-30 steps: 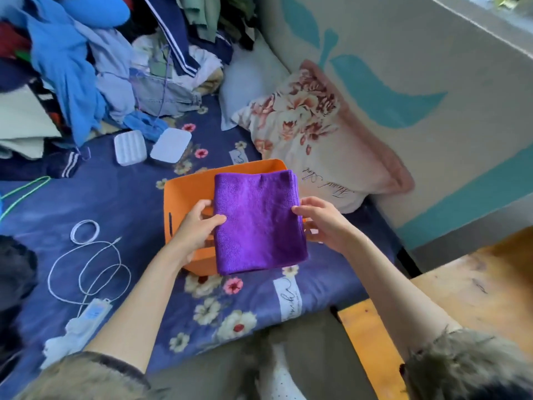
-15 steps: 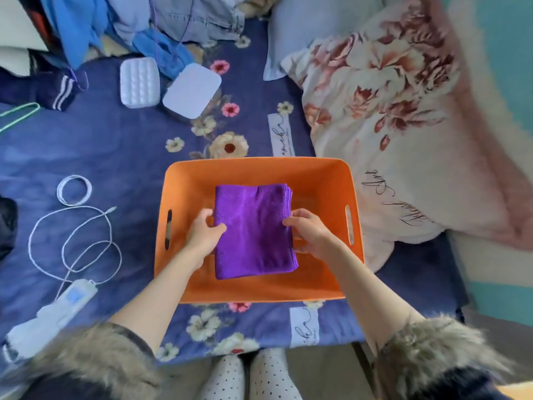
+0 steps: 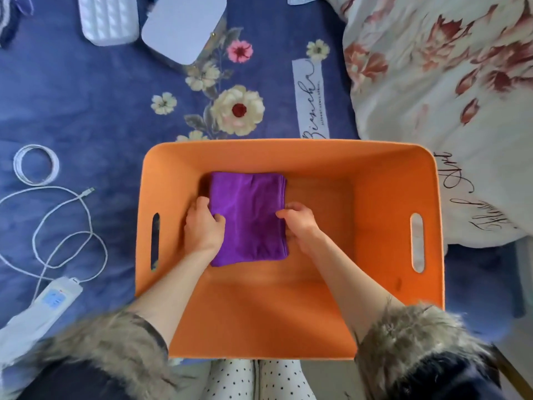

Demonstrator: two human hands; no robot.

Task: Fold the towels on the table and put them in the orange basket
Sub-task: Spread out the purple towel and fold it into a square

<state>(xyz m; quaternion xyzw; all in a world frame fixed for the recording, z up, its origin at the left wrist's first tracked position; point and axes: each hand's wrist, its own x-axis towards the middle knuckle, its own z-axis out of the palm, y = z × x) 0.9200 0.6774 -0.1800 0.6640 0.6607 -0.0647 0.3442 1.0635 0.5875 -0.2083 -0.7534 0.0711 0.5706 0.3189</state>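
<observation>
A folded purple towel (image 3: 248, 215) lies on the floor of the orange basket (image 3: 383, 174), in its left half. My left hand (image 3: 203, 226) grips the towel's left edge, thumb on top. At the towel's right edge my right hand (image 3: 300, 223) holds it, with the fingers curled under it. Both forearms reach down into the basket from its near wall.
The basket stands on a blue floral bedsheet (image 3: 86, 111). A white cable (image 3: 63, 220) and a charger (image 3: 54, 295) lie to its left. Two white boxes (image 3: 184, 24) sit beyond it. A flowered pillow (image 3: 438, 82) lies at the right.
The towel has gone from above the basket down to its floor, both hands still on its edges. The view has closed in on the basket.
</observation>
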